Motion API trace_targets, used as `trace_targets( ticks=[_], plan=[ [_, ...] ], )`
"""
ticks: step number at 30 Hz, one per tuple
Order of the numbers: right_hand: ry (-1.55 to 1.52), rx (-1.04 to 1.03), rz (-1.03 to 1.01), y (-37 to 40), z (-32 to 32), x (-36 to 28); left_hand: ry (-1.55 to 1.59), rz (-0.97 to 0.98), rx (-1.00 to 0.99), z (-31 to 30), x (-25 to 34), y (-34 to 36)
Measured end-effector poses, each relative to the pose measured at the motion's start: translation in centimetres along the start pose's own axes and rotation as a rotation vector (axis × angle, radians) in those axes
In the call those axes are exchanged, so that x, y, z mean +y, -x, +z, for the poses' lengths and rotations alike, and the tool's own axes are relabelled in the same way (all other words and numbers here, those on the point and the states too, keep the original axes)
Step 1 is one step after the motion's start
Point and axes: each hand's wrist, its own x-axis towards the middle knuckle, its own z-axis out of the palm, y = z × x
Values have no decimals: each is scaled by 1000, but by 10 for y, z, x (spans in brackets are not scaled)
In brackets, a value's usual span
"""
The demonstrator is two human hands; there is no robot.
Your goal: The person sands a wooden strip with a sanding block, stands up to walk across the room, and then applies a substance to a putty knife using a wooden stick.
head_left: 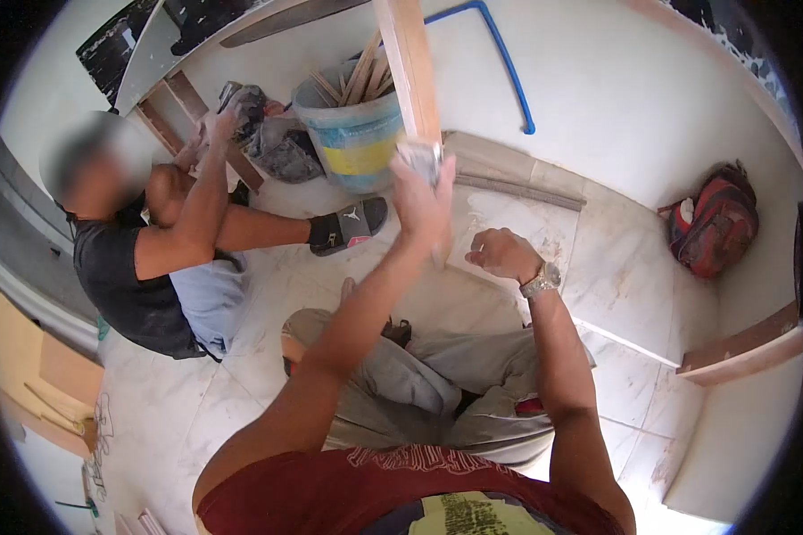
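Pinched in my left hand (424,198) is a greyish-white pad that looks like folded sandpaper (419,159), somewhat blurred. It lies against the lower part of an upright pale wooden post (406,67). My right hand (507,255), with a metal watch (541,280) on its wrist, is curled into a loose fist to the right of the post. Nothing shows in its fingers. Beneath it lies a dusty white board or slab (517,223) on the floor.
At the left a person (143,276) sits on the tiled floor, hands near a dark bundle (281,147). A bucket (352,134) of wood strips stands behind the post. A blue hose (513,76) hangs on the wall. A red backpack (714,223) rests at right, near a wooden ledge (740,348).
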Motion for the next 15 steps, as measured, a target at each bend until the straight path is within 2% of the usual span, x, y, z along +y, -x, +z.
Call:
trace_targets(
  ticks=[3, 5, 8, 9, 11, 12, 13, 15],
  plan=[
    [-13, 29, 0, -4, -1, 0, 38, 291, 144, -25, 57, -99],
    [2, 21, -13, -10, 3, 5, 4, 264, 106, -46, 117, -153],
    [1, 53, 15, -7, 6, -2, -129, 266, 113, -40, 105, -139],
    [12, 93, -6, -5, 8, -3, -122, 145, 82, -29, 81, -115],
    [-35, -11, 76, 1, -7, -21, 69, 34, -9, -16, 41, -38],
    [-50, -57, 119, 2, -14, -25, 27, -7, -47, -7, 2, 2],
    [-49, -11, 68, 2, -4, -16, -11, -50, -81, 0, -22, 27],
    [-37, -14, 19, 2, 1, -8, 61, -85, -68, 0, -17, 27]
  ],
)
